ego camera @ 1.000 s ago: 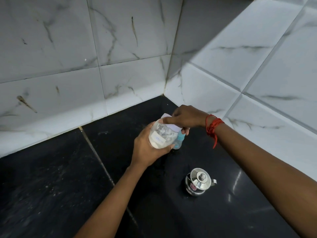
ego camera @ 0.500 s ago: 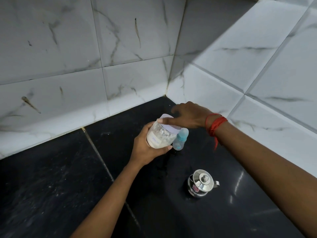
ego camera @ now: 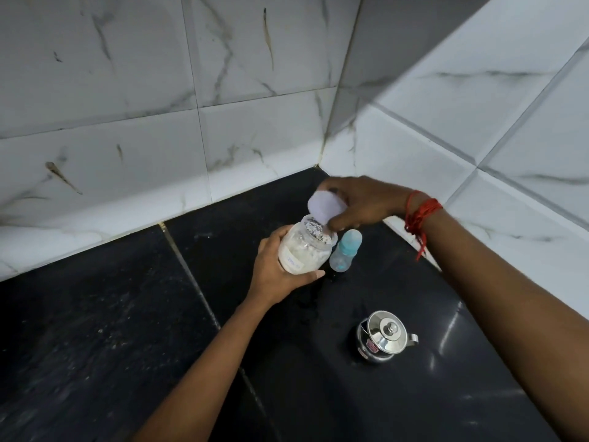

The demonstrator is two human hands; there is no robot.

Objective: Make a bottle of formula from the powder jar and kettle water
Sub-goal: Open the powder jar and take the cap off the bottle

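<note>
We see the left hand wrapped around the powder jar, holding it tilted above the black bench, its mouth turned toward the right hand. The right hand grips the pale lilac lid, lifted clear of the rim and angled at about 1 o'clock from the jar; we judge the jar is steadied so that the lid can come away without spilling powder. A crinkled foil seal appears to cover part of the mouth, though we cannot tell how much. The baby bottle stands upright on the bench just beside the jar at 3 o'clock, its blue top on, near enough for scooping. The steel kettle, lid on, rests well apart at 5 o'clock, out of the working hands' way. A red thread circles the right wrist.
</note>
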